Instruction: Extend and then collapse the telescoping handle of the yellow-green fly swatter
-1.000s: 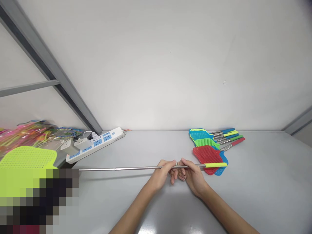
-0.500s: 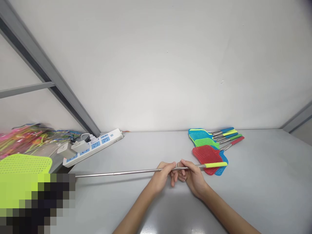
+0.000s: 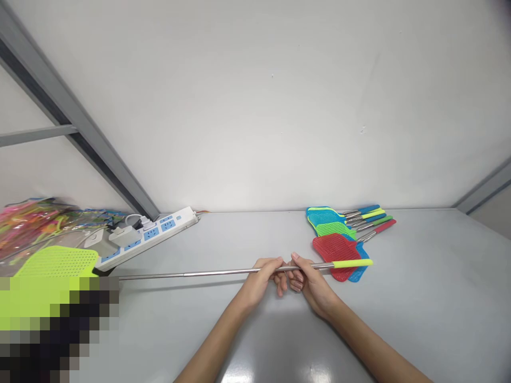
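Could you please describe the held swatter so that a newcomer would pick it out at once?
Over the grey table, the left hand and right hand are close together. The held swatter runs sideways through both, its yellow-green grip at the right. Unlike the swatters bunched near that grip, it has a long metal shaft.

**Left hand point(image 3: 259, 279) and right hand point(image 3: 317, 287) share one rod point(image 3: 219, 273)**

Side by side, they hold the steel length above a counter point(image 3: 431, 298), its yellow handle point(image 3: 353, 263) crossing, in view, a red swatter point(image 3: 333, 249). More swatters point(image 3: 320, 216) overlap near the wall point(image 3: 275, 117). At left, pixelation hides the far end below a yellow mesh head point(image 3: 59, 260); beyond lie a power strip point(image 3: 149, 242) and glossy packets point(image 3: 30, 226).
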`<state>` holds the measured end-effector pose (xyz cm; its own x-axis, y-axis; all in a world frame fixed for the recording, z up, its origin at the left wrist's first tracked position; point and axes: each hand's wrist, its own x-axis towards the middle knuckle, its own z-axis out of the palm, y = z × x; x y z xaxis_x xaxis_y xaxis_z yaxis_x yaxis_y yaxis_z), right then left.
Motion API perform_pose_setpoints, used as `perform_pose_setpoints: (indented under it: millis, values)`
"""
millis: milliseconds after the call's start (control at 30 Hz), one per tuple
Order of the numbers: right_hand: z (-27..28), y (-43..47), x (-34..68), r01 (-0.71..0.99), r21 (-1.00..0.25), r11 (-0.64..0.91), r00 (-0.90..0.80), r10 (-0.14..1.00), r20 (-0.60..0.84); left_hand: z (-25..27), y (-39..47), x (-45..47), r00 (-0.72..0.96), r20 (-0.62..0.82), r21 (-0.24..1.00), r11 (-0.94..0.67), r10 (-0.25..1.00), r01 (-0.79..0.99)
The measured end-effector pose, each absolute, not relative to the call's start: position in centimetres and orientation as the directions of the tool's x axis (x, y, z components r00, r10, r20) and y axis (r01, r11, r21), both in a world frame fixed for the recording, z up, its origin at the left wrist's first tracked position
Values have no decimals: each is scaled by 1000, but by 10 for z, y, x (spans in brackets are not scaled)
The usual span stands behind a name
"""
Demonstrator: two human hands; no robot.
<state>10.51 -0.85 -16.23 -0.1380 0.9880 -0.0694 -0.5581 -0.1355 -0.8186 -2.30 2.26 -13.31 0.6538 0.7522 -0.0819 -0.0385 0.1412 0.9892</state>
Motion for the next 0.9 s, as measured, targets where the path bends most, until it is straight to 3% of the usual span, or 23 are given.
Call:
perform_pose_setpoints:
  millis: [900]
  values:
    - [-161,-7,105,-525,-843,-120,-127,990,-62,-134,22,-20,627,-94,983,171,773,-64]
